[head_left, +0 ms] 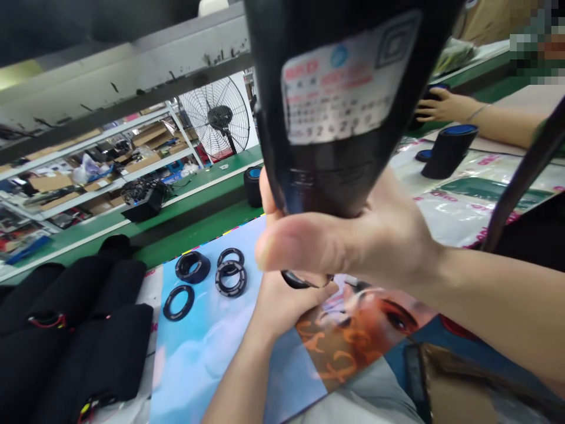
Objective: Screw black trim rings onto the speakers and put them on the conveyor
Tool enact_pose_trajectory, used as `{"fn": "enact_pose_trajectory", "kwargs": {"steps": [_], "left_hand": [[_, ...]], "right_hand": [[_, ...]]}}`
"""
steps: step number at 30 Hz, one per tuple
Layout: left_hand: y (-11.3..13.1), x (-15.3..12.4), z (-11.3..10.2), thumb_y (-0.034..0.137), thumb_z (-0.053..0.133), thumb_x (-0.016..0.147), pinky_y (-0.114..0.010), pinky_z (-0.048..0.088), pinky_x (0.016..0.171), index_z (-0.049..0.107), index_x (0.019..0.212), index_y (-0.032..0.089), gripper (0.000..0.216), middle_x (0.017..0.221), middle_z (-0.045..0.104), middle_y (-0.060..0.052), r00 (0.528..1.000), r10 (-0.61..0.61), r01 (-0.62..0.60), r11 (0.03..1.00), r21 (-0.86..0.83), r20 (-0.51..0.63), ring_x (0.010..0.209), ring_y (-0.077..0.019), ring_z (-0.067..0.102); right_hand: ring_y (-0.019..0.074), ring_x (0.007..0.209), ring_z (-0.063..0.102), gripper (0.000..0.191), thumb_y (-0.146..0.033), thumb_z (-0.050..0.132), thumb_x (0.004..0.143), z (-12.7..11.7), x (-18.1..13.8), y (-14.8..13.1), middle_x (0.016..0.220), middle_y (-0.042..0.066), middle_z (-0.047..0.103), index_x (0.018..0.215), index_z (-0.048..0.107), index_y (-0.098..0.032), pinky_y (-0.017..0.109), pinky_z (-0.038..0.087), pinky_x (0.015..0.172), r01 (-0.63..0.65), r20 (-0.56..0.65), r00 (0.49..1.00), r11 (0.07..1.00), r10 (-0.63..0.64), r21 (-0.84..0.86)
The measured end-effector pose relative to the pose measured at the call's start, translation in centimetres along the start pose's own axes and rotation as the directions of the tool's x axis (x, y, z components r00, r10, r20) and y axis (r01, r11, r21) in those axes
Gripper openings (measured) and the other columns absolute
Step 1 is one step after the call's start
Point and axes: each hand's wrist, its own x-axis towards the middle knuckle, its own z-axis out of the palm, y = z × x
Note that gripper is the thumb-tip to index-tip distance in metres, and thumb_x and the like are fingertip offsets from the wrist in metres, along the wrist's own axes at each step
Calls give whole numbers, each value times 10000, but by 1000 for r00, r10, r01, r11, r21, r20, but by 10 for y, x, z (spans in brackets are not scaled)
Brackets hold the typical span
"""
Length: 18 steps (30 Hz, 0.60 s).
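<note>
My right hand (353,241) is wrapped round the narrow lower end of a big black cone-shaped device (344,94) with a white printed label, held up close to the camera. Just below it, my left hand (286,297) pinches a black ring (296,280) under the device's bottom opening. Several loose black rings (207,274) lie on the colourful printed sheet (212,341) to the left of my left hand.
Black fabric-covered pieces (75,330) are piled at the left. A green conveyor (185,218) runs behind, with a black cylinder (253,185), shelves and a standing fan (216,118) beyond. At right, another person's hand (441,106) rests near black cones (448,150). A dark cable (525,176) crosses the right side.
</note>
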Motion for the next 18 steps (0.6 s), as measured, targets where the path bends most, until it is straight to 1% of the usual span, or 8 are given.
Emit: {"fn": "enact_pose_trajectory", "kwargs": {"steps": [2, 4, 5, 7, 8, 10, 13, 18], "left_hand": [[-3, 0, 0, 383, 929, 653, -447, 558, 982, 626, 1052, 200, 534, 1009, 749, -58, 998, 18, -19, 1000, -15, -58, 1033, -307, 724], [-6, 1, 0, 362, 962, 600, -446, 536, 1041, 579, 1215, 199, 743, 1182, 737, -85, 994, 37, -40, 999, -31, -98, 1145, -313, 703], [-7, 1, 0, 354, 971, 585, -442, 531, 1048, 547, 1273, 199, 823, 1231, 727, -94, 995, 38, -42, 998, -39, -95, 1164, -310, 699], [-9, 2, 0, 353, 982, 577, -438, 523, 1058, 507, 1325, 200, 899, 1252, 725, -100, 997, 32, -35, 999, -42, -73, 1166, -301, 702], [-9, 2, 0, 360, 985, 576, -439, 518, 1065, 503, 1326, 201, 906, 1249, 726, -101, 997, 28, -31, 999, -40, -70, 1171, -301, 700], [-9, 3, 0, 377, 990, 569, -439, 510, 1075, 506, 1311, 201, 903, 1248, 725, -103, 997, 23, -26, 999, -38, -74, 1182, -302, 696], [-9, 4, -1, 369, 993, 559, -429, 518, 1067, 501, 1297, 200, 903, 1246, 721, -103, 997, 12, -16, 999, -49, -75, 1173, -295, 700], [-9, 4, -3, 362, 998, 555, -416, 523, 1061, 487, 1300, 205, 917, 1255, 715, -100, 998, -1, -3, 999, -51, -70, 1171, -289, 706]], "right_hand": [[125, 518, 549, 605, -756, 860, 701, -8, 2, -2, 668, -13, 548, 710, 634, -195, 256, 444, 431, 54, -8, 999, 999, -54, 0], [109, 429, 470, 523, -664, 893, 717, -22, 6, 2, 624, -44, 521, 763, 629, -215, 274, 390, 366, 113, -137, 985, 993, -107, 37], [106, 390, 431, 471, -602, 908, 729, -30, 7, 7, 583, -59, 502, 779, 630, -224, 279, 366, 339, 154, -251, 957, 988, -143, 25], [112, 343, 406, 385, -466, 933, 737, -49, 10, 25, 516, -63, 495, 748, 635, -223, 287, 328, 300, 210, -466, 858, 975, -218, -70], [112, 334, 411, 381, -425, 929, 750, -57, 10, 36, 499, -51, 498, 693, 618, -213, 287, 310, 289, 193, -521, 823, 974, -225, -116], [110, 322, 419, 396, -390, 931, 743, -72, 7, 60, 490, -43, 506, 669, 586, -210, 276, 304, 291, 117, -587, 789, 982, -184, -151], [116, 337, 444, 406, -418, 933, 750, -84, -2, 86, 509, -41, 525, 727, 585, -210, 275, 332, 318, 7, -629, 771, 989, -101, -150], [128, 352, 465, 388, -392, 909, 806, -86, -12, 94, 526, -41, 538, 736, 574, -209, 289, 346, 336, -45, -619, 783, 988, -58, -149]]}}
